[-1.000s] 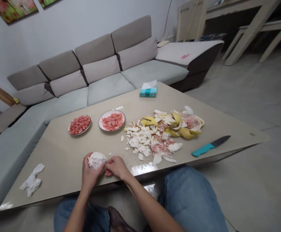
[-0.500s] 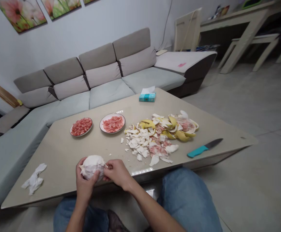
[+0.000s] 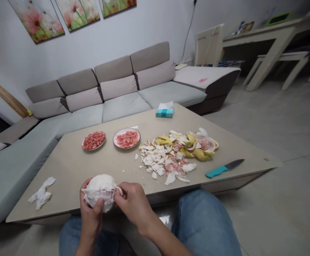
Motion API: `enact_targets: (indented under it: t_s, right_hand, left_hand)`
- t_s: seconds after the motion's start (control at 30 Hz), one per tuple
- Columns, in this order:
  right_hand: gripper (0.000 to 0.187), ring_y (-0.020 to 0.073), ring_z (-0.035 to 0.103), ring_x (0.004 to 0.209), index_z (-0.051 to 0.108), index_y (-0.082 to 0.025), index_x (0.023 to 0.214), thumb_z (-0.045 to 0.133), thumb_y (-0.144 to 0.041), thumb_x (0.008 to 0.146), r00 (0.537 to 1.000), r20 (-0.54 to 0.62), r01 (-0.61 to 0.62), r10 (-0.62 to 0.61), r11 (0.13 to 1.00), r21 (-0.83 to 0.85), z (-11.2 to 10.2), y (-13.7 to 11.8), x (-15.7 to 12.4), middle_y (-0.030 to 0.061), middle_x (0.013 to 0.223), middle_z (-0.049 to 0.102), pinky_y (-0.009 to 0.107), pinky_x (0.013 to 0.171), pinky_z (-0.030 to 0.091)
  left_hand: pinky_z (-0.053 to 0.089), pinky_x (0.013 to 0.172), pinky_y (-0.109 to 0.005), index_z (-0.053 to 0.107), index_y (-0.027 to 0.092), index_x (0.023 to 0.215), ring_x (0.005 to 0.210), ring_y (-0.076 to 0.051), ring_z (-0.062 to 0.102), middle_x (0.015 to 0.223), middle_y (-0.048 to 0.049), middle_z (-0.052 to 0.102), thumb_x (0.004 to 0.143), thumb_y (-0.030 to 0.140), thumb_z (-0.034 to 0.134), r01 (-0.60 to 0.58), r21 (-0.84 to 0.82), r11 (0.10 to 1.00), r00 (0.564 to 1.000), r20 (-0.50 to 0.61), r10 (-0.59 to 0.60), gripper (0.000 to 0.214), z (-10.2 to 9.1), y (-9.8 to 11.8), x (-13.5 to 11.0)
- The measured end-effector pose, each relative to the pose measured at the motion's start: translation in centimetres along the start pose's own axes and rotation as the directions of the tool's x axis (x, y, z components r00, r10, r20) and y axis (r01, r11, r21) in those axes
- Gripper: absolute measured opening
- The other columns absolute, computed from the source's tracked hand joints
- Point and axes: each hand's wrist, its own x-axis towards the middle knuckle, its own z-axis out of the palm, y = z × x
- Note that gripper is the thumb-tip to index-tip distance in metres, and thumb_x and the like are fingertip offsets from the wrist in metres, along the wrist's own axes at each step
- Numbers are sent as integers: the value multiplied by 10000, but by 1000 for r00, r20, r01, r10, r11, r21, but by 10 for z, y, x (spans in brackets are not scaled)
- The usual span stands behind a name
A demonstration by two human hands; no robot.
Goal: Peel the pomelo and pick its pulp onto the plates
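A pomelo [image 3: 101, 188] without its yellow rind, still coated in white pith, is held over the near edge of the table. My left hand [image 3: 91, 209] cups it from the left and below, thumb across its front. At its right side my right hand [image 3: 132, 201] is closed, thumb and finger pinching a loose flap of pith. To the right lies a heap of white pith scraps [image 3: 155, 161], yellow rind [image 3: 201, 154] and pinkish membranes [image 3: 174, 167]. Two plates hold pink pomelo pulp, one at left [image 3: 93, 140] and one in the middle [image 3: 128, 138].
A knife [image 3: 219, 171] with a turquoise handle lies near the table's right front edge. Crumpled tissue [image 3: 42, 193] is at the left, and a tissue pack [image 3: 164, 112] stands at the back. Beyond the table [image 3: 72, 170] runs a grey sofa [image 3: 128, 105].
The camera view has tilted up slightly. My right hand has shifted a little right, still pinching at the pomelo's side, and the pomelo is turned slightly in my left hand.
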Motion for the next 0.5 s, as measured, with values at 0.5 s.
enact_targets:
  t_s: [0.5]
  right_hand:
    - [214, 140, 619, 561, 639, -152, 827, 545, -344, 829, 944, 308, -253, 114, 851, 460, -16, 1, -4, 6, 658, 640, 213, 516, 435]
  left_hand:
    - [599, 716, -304, 639, 246, 1153, 847, -243, 707, 1026, -61, 722, 534, 461, 858, 330, -433, 839, 930, -6, -368, 691, 8, 0, -4]
